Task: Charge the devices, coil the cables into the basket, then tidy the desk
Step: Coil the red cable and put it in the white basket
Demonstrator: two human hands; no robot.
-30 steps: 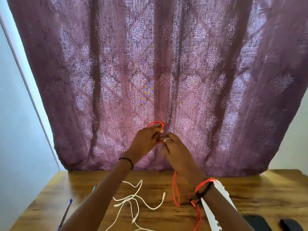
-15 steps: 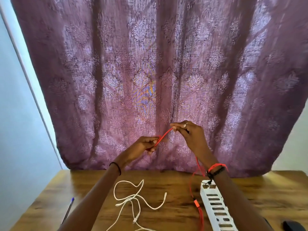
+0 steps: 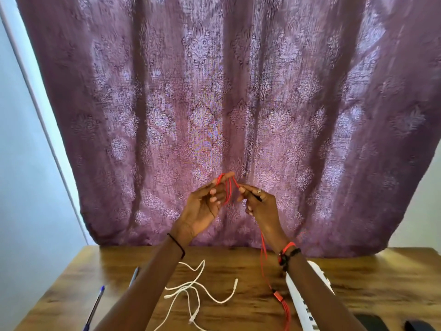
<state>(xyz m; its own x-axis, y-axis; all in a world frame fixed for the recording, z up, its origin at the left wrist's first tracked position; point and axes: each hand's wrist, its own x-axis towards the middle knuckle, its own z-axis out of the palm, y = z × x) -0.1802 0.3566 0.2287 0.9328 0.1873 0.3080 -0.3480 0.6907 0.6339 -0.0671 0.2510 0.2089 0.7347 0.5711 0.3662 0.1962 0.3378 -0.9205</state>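
Both hands are raised above the wooden desk (image 3: 372, 283), in front of the curtain. My left hand (image 3: 205, 206) is palm-up with loops of a red cable (image 3: 228, 191) wound over its fingers. My right hand (image 3: 259, 203) pinches the same red cable just to the right; the cable hangs down past my right wrist to a multi-plug end (image 3: 280, 298) near the desk. A white cable (image 3: 191, 289) lies loose and tangled on the desk between my forearms. A white slotted basket (image 3: 301, 304) lies under my right forearm, mostly hidden.
A purple patterned curtain (image 3: 238, 103) hangs behind the desk. A blue pen (image 3: 95, 304) lies near the left edge, and a second pen (image 3: 133, 275) peeks out beside my left forearm. Two dark devices (image 3: 372, 323) (image 3: 420, 325) sit at the bottom right.
My left hand turned palm-up and rose. The red cable, earlier stretched straight between both hands, now sits looped over the left fingers. The right hand dropped closer to the left.
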